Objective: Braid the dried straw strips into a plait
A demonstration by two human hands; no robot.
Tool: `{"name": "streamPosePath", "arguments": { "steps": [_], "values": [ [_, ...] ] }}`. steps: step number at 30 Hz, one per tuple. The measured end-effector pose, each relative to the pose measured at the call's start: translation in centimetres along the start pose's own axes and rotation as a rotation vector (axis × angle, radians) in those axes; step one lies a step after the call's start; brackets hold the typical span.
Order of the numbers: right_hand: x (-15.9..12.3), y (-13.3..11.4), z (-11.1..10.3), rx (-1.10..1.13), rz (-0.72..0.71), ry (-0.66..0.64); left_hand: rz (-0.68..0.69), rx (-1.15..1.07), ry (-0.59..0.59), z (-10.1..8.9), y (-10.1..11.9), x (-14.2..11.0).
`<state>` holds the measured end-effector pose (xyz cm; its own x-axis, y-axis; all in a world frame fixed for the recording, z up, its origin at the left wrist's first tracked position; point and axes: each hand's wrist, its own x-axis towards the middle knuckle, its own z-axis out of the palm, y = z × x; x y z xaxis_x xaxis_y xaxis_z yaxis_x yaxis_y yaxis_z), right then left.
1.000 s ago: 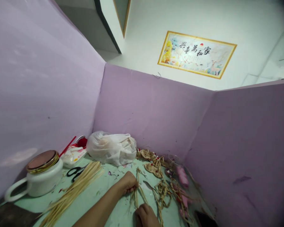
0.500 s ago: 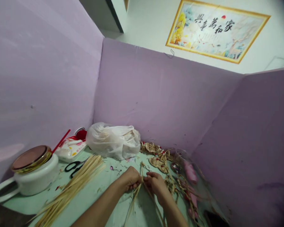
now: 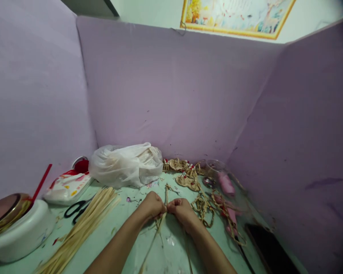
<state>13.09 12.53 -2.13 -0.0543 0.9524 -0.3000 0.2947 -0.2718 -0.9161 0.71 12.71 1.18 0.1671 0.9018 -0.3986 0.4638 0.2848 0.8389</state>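
Head view: thin straw braid (image 3: 167,193) held low at middle of tabletop (image 3: 120,214), pinched between fingertips of left hand (image 3: 152,205) and right hand (image 3: 183,213); both hands closed, set nearly together, tip of braid pointed away. Loose strands (image 3: 150,245) trailed below. Knotted cord (image 3: 200,204) heaped just beside right hand. Straw bundle (image 3: 82,228) laid left of left forearm, black scissors (image 3: 82,203) partly covered by it. White plastic bag (image 3: 125,167) and beaded woven pieces (image 3: 188,182) placed behind; white mug (image 3: 25,234) set far left, pink spools (image 3: 226,183) right.
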Motion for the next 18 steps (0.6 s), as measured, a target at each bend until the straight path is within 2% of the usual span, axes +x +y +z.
{"name": "streamPosePath", "arguments": {
  "steps": [5, 9, 11, 13, 16, 18],
  "values": [
    [-0.4, -0.3, 0.0, 0.075, 0.013, -0.017, 0.035, 0.292, 0.137, 0.0, 0.1, -0.3],
    [-0.8, -0.8, 0.1, 0.208, 0.042, 0.013, 0.152, 0.511, 0.306, 1.8, 0.8, -1.7],
    [-0.9, -0.9, 0.1, 0.266, 0.039, 0.021, 0.184, 0.601, 0.352, 2.7, 1.0, -2.4],
    [-0.9, -0.9, -0.1, 0.305, 0.032, -0.008, 0.193, 0.638, 0.287, 2.7, 1.2, -2.6],
    [-1.0, -1.0, -0.5, 0.338, 0.062, -0.093, 0.128, 0.525, 0.125, 1.1, 1.6, -2.1],
    [-1.1, -1.2, -0.8, 0.368, 0.089, -0.131, 0.06, 0.318, 0.179, -0.3, 1.9, -1.6]
  ]
}}
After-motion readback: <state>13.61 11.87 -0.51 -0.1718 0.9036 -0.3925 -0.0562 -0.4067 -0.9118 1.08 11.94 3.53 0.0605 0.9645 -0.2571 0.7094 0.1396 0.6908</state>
